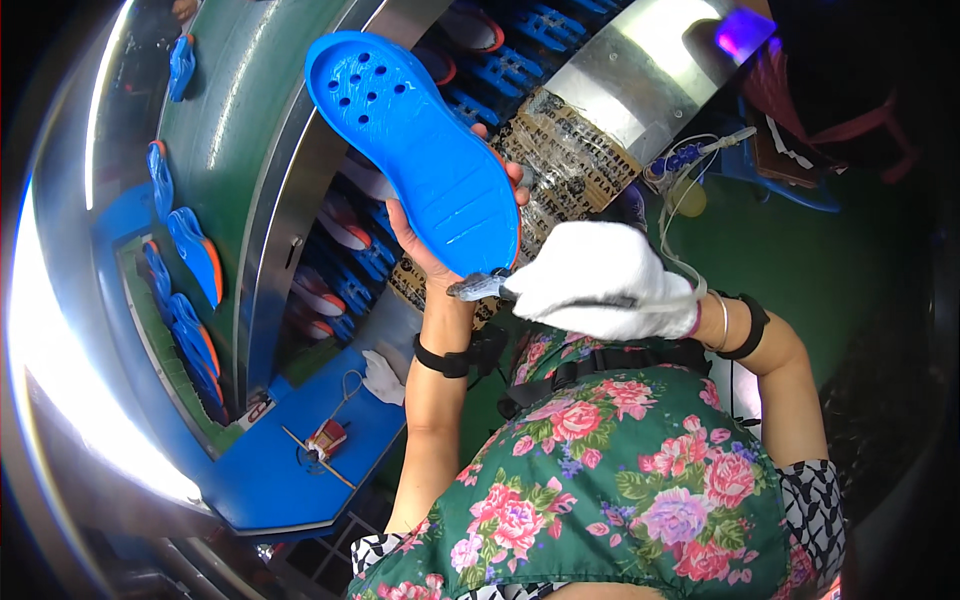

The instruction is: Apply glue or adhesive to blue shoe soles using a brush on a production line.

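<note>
A bright blue shoe sole (pixel 430 170) rests in my bare left hand (pixel 425 250), tilted with its inner face up. My thumb lies along its left edge, and my fingertips curl over the right edge. Several dark round holes mark the sole's far, wide end, and the surface looks wet and shiny. My right hand (pixel 605 285), in a white glove, is closed around a small brush-like tool (pixel 482 287). Its grey, smeared head reaches the near tip of the sole. The glove hides the handle.
On the left, a green conveyor belt (pixel 225 110) carries several blue soles with orange edges (pixel 195 250). Racks of shoes (pixel 345 220) stand beyond my left arm. A cardboard-covered metal surface (pixel 560 150) lies ahead. A blue shelf (pixel 270 480) holds a small red object (pixel 326 438) and a white glove (pixel 383 378).
</note>
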`<state>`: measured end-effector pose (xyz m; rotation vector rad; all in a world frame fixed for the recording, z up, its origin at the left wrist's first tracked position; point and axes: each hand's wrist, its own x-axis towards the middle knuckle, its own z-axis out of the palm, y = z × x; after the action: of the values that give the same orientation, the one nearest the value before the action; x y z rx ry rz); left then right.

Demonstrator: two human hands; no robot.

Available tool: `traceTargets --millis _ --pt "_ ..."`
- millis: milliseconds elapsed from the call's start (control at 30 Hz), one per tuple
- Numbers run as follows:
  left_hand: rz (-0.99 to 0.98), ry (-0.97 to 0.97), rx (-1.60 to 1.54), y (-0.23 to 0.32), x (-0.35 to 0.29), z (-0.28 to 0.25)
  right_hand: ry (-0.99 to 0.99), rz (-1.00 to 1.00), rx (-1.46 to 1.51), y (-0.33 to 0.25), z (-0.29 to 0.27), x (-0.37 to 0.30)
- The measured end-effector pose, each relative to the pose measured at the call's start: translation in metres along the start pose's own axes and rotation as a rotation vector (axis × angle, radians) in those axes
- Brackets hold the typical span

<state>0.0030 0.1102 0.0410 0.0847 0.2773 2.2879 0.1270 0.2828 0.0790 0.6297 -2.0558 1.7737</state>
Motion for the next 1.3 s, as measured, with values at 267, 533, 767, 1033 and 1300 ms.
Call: traceTargets --millis 267,533,767,1033,1300 --pt "-0.162 0.100 0.181 0.013 -0.002 0.002 -0.031 -0.069 -0.200 -0.002 0.005 -0.007" --pt "-0.261 0.064 0.292 0.018 -0.003 0.010 0.060 0.065 -0.065 -0.001 -0.007 0.003" --pt "-0.379 0.104 0.379 0.029 -0.001 0.004 -0.172 -0.140 -0.244 -0.003 0.011 -0.024" --pt "-0.377 0.046 0.429 0.031 0.005 0.002 -0.018 0.009 -0.026 -0.002 0.011 -0.008" --pt "-0.289 -0.036 0.290 0.031 0.009 -0.010 0.052 0.085 -0.134 -0.007 0.024 -0.002"
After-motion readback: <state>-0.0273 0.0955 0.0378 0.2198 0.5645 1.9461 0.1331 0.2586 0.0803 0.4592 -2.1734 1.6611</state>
